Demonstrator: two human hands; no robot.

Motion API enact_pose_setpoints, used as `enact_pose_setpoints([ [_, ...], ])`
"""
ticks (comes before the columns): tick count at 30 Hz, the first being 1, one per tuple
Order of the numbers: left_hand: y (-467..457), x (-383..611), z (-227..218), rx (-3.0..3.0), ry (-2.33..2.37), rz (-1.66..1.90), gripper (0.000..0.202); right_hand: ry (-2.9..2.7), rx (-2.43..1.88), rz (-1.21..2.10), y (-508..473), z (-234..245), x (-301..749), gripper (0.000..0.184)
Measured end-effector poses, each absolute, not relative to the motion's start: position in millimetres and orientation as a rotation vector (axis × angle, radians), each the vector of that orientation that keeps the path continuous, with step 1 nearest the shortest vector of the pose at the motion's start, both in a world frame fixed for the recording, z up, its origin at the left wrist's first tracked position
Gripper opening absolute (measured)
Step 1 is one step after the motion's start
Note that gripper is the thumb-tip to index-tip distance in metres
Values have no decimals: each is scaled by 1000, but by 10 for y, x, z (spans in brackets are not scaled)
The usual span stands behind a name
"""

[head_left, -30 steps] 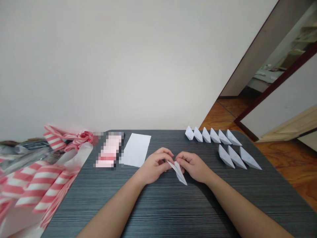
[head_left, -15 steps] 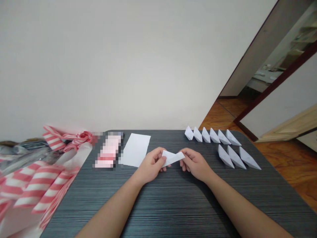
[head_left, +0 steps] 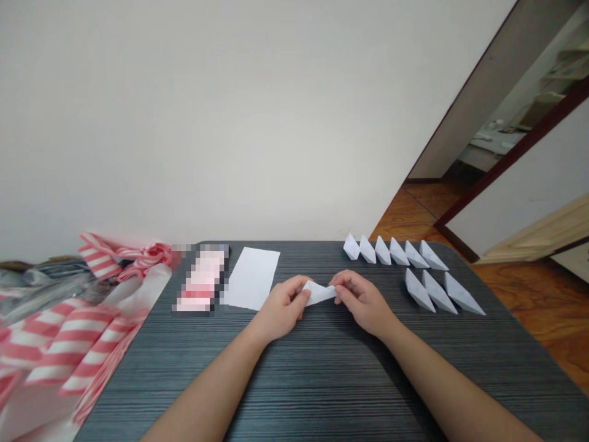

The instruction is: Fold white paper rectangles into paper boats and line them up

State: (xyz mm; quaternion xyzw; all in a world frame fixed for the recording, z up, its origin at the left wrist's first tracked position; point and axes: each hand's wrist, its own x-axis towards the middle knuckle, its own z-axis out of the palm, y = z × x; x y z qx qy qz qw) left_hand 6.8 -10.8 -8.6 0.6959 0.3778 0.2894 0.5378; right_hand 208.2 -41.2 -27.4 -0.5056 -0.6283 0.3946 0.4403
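Note:
Between my two hands is a small folded piece of white paper [head_left: 319, 293], held just above the dark table. My left hand [head_left: 286, 305] pinches its left end, thumb on the near side. At the right end, the thumb and fingers of my right hand [head_left: 361, 299] close on its tip. Part of the paper is hidden behind my fingers. Left of my left hand lies a flat sheet of white paper [head_left: 251, 276]. Several folded paper boats [head_left: 383, 250] stand in a row at the back right, with three more folded boats [head_left: 439, 291] in front of them.
The dark wood-grain table [head_left: 294, 380] meets a pale wall [head_left: 257, 123] at the back. A blurred-out pink and white item [head_left: 200, 282] lies at the table's left. Red-and-white striped cloth [head_left: 78, 337] is heaped beyond the left edge. Wooden floor [head_left: 543, 307] shows at right.
My right hand has shifted its grip onto the paper's right tip, which stuck out above the fingers before. The paper now looks lower and narrower. My left hand has barely moved.

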Motion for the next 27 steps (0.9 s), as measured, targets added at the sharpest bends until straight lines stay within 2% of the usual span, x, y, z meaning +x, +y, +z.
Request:
enact_pose_setpoints([
  [15,-96,66,-129,1668,908,708,20,-1636,-1206,1019,-415,-282,2077,9],
  [27,-108,91,-73,1707,921,625,21,-1816,-1277,808,-419,-200,2072,15],
])
